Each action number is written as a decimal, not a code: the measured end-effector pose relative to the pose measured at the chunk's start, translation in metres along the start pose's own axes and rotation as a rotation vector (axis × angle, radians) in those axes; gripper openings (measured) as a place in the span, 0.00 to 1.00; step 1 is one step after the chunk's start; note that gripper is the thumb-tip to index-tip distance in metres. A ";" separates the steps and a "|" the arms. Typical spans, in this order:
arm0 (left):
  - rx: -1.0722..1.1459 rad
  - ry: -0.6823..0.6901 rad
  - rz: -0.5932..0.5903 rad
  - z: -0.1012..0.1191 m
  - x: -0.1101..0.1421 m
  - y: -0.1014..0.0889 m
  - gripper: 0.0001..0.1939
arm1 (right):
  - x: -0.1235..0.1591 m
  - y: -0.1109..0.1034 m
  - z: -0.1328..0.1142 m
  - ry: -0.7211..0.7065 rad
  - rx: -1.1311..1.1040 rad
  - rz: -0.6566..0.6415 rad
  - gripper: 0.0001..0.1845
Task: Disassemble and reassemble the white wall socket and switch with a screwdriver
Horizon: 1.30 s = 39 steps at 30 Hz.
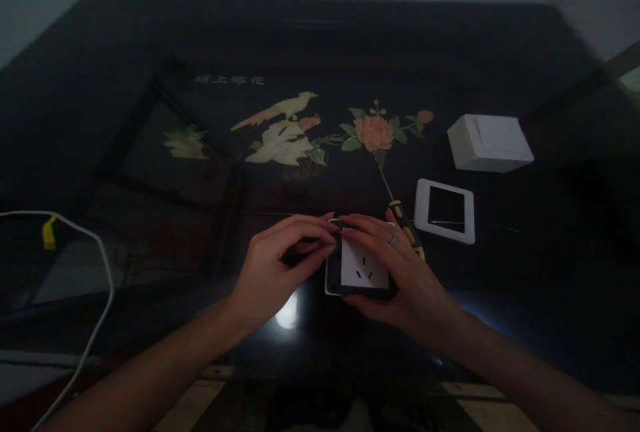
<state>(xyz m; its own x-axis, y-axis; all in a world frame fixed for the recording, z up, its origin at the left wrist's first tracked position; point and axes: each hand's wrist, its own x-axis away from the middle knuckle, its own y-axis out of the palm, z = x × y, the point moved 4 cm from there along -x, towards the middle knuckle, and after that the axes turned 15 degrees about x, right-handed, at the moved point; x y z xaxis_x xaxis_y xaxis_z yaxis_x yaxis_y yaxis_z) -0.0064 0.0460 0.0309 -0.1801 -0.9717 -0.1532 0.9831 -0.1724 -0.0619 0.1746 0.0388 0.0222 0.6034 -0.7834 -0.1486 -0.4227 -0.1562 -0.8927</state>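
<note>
Directly between the hands [270, 262]; socket [360, 271].

Both bare forearms come in from the lower corners, angled inward. Left hand [277, 255]: fingers curved, pointing right, thumb tip close to fingertips. Right hand [403, 265]: back facing up, fingers arched toward the left, thumb set apart, lower, nearer the body. Fingertips of the two hands just beside each other. Wrists low, well apart.
</note>
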 end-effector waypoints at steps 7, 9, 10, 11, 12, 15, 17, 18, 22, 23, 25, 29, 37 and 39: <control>-0.019 0.029 -0.011 0.002 0.000 0.001 0.06 | 0.000 0.001 0.001 -0.018 -0.001 0.021 0.38; -0.039 0.034 -0.010 0.004 0.000 0.001 0.06 | 0.000 0.001 0.001 -0.016 -0.004 0.015 0.39; -0.046 0.037 -0.011 0.005 0.000 0.001 0.06 | 0.000 0.001 0.001 -0.014 -0.004 0.012 0.39; -0.051 0.041 -0.014 0.005 0.000 0.001 0.06 | 0.000 0.000 0.000 -0.012 -0.005 0.013 0.39; -0.053 0.046 -0.016 0.006 0.000 0.001 0.06 | 0.000 0.000 0.000 -0.005 -0.007 0.015 0.39; -0.058 0.049 -0.014 0.005 -0.001 0.001 0.06 | -0.001 0.000 0.000 0.022 -0.017 0.013 0.39; -0.060 0.045 -0.008 0.004 -0.001 0.000 0.07 | -0.001 0.000 -0.001 0.030 -0.021 0.009 0.39; -0.059 0.045 -0.005 0.004 0.000 0.000 0.07 | -0.002 0.000 -0.001 0.032 -0.021 0.009 0.39; -0.063 0.051 -0.004 0.004 0.000 0.000 0.07 | -0.002 -0.001 -0.001 0.036 -0.026 -0.002 0.37; -0.062 0.049 -0.005 0.004 0.000 0.000 0.07 | -0.002 -0.001 -0.001 0.035 -0.026 -0.004 0.37; -0.052 0.043 -0.008 0.004 0.000 0.001 0.07 | -0.002 -0.002 -0.001 0.033 -0.028 -0.001 0.36; -0.023 0.013 -0.003 0.004 0.000 0.001 0.06 | -0.002 -0.001 -0.001 0.043 -0.033 0.001 0.37; -0.006 0.005 0.004 0.004 0.000 0.000 0.05 | -0.003 -0.003 -0.001 0.048 -0.047 -0.012 0.36; -0.003 0.008 0.008 0.003 0.000 0.001 0.05 | -0.003 -0.003 -0.001 0.053 -0.045 -0.006 0.36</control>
<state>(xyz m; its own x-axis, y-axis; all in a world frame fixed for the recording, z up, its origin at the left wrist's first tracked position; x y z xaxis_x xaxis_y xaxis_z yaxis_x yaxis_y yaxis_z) -0.0057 0.0456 0.0343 -0.1729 -0.9716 -0.1617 0.9843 -0.1645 -0.0640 0.1731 0.0412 0.0262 0.5700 -0.8130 -0.1191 -0.4499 -0.1875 -0.8732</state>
